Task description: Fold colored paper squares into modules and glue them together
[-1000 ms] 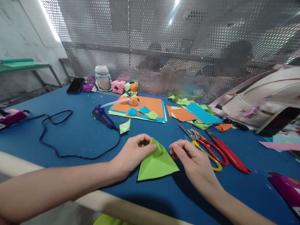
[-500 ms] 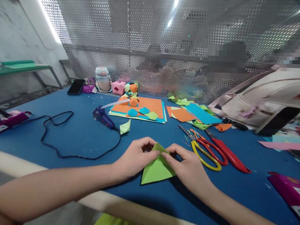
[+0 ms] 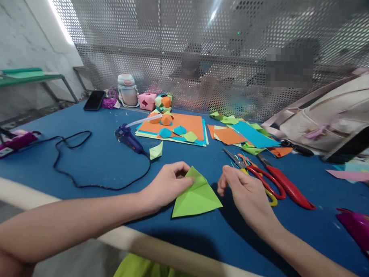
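A folded piece of green paper (image 3: pixel 197 199), creased into a triangular shape, is pinched near its top left edge by my left hand (image 3: pixel 172 184). Its wide lower edge points toward me. My right hand (image 3: pixel 241 189) is apart from the paper, a little to its right, with fingers curled together; I see nothing between them. Just behind that hand lie red-handled scissors (image 3: pixel 269 182) and a pair with yellow handles (image 3: pixel 272 198), partly hidden by it. A small pale green folded paper (image 3: pixel 156 151) rests beyond my left hand.
A blue glue gun (image 3: pixel 130 140) with a trailing black cord lies at left. Behind are stacked coloured sheets (image 3: pixel 188 121) bearing small folded pieces, a bottle (image 3: pixel 127 91) and a pink box (image 3: pixel 147 101). A red cutter (image 3: pixel 291 188), paper scraps (image 3: pixel 254 135) and a backpack (image 3: pixel 330 111) are at right.
My right hand met the paper's upper part beside my left fingers half a second ago, then moved off to the right. My left hand has kept its hold. The view has shifted slightly.
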The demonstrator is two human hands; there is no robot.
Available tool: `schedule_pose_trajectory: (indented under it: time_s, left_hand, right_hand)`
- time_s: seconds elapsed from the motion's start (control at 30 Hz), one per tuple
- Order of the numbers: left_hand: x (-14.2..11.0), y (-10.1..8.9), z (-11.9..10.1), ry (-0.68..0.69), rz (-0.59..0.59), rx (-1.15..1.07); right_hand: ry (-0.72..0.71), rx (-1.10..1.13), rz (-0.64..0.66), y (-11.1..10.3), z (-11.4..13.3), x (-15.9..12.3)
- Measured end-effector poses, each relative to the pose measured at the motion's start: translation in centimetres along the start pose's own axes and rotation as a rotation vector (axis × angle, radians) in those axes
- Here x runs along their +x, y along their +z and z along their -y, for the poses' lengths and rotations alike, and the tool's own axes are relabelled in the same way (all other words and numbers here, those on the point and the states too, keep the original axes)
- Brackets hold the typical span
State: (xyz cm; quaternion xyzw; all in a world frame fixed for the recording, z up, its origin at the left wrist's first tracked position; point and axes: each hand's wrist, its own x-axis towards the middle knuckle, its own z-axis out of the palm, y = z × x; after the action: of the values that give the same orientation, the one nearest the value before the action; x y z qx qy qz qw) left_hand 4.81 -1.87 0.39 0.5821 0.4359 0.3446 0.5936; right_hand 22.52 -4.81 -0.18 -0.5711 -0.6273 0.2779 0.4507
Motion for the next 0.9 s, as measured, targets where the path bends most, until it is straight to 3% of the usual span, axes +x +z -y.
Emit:
schedule_pose_trajectory:
  time_s: [0.1,0.27,0.43,0.57,0.67,0.9]
  left_hand:
    - [0.0,0.1,-0.1,0.001,0.012,0.01]
    - [0.0,0.2,0.0,-0.005,0.021,0.001]
    - [0.1,0.1,0.2,-0.001,0.031,-0.01]
    - [0.2,0.2,0.2,0.005,0.044,0.058]
    - [0.2,0.2,0.3,0.046,0.044,0.146]
    - [0.1,0.2,0.2,0.066,0.077,0.13]
  right_hand:
    - [-0.045,-0.011,-0.021,0.1,-0.1,0.0]
    - [0.05,0.042,0.008,0.4,-0.3,0.2]
    - [0.001,0.144,0.012,0.4,-0.6,0.4]
    - [-0.043,-0.018,0.182,0.7,0.1,-0.1]
    - [-0.148,-0.12,0.182,1.1,0.5,-0.4]
    - [-0.082,-0.091,0.151,1.2,-0.3,-0.2]
